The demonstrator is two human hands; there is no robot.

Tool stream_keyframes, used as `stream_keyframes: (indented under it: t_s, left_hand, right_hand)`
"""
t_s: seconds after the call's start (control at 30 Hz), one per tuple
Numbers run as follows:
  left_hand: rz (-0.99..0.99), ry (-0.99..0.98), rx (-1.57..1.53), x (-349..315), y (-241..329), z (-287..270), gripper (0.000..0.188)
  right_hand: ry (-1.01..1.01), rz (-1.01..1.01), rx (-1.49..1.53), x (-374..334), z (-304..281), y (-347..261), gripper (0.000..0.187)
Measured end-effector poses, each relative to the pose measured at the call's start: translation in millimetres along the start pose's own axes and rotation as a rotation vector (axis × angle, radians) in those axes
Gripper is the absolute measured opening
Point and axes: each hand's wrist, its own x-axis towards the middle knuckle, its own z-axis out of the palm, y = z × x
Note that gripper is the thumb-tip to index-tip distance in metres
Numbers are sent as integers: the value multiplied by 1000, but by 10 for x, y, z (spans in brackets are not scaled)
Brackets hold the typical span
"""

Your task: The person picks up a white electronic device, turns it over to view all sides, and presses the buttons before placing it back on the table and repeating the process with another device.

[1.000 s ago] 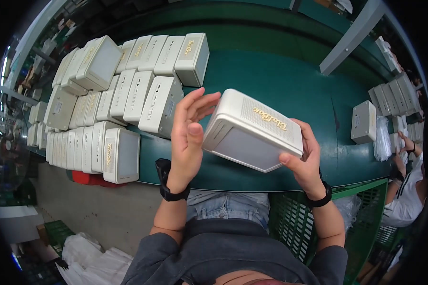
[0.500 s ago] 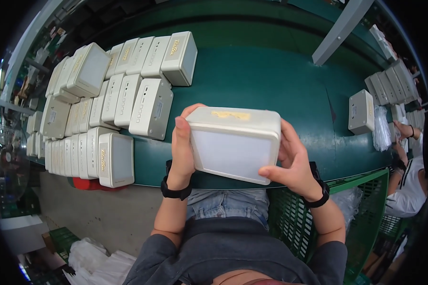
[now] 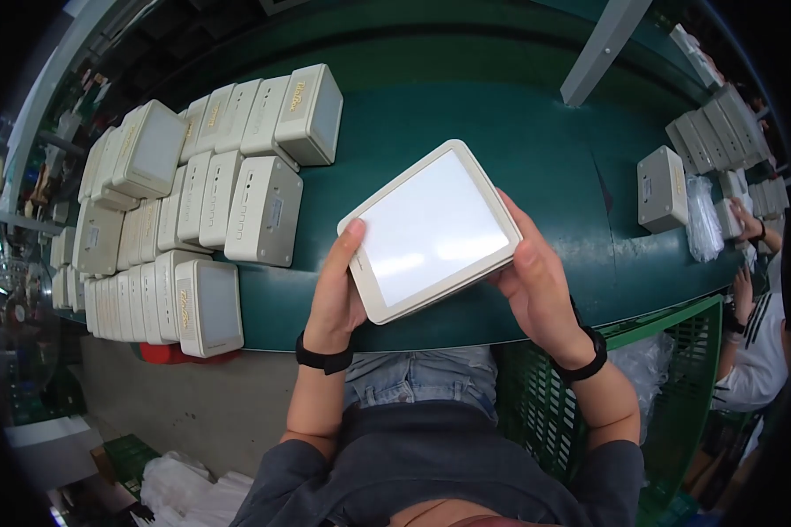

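A cream-coloured box-shaped device (image 3: 437, 230) with a large pale front panel is held between my two hands, tilted so that the panel faces up toward me. My left hand (image 3: 336, 279) grips its left corner, the thumb pressing on the frame's edge. At the opposite end, my right hand (image 3: 538, 279) is closed round the lower right corner, its thumb along the edge. The fingers beneath the device are mostly hidden. Black bands circle both wrists.
Rows of similar cream devices (image 3: 264, 215) cover the left of the green table (image 3: 536, 167). One more device (image 3: 662, 189) stands at the right beside clear plastic bags (image 3: 703, 224). A green crate (image 3: 624, 329) sits near my right arm. Another person's hand (image 3: 747, 220) is at far right.
The device has been turned and tilted: its gold-marked top face is out of sight and the pale panel now faces up. Both hands still hold it. My view has shifted slightly.
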Motion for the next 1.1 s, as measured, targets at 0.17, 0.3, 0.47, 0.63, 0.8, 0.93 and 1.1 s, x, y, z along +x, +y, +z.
stream_keyframes:
  t_s: [0.17, 0.3, 0.47, 0.63, 0.8, 0.93, 1.1]
  left_hand:
    - [10, -65, -10, -34, -78, -29, 61]
    - [97, -43, 32, -47, -105, 90, 62]
    - [196, 31, 33, -49, -176, 192, 58]
    - [268, 63, 44, -42, -223, 220, 60]
    - [307, -23, 248, -57, -100, 235, 70]
    - [125, -106, 81, -46, -35, 271, 74]
    - [-164, -361, -398, -13, -147, 215, 75]
  right_hand:
    - [100, 3, 127, 30, -32, 37, 80]
    - [229, -141, -22, 95, 6, 180, 71]
    - [189, -127, 9, 105, 145, 211, 63]
    - [96, 37, 79, 119, 92, 169, 60]
    - [86, 113, 169, 134, -53, 61, 55]
    - [2, 202, 264, 152, -132, 36, 54]
    - [-37, 251, 198, 166, -68, 73, 52]
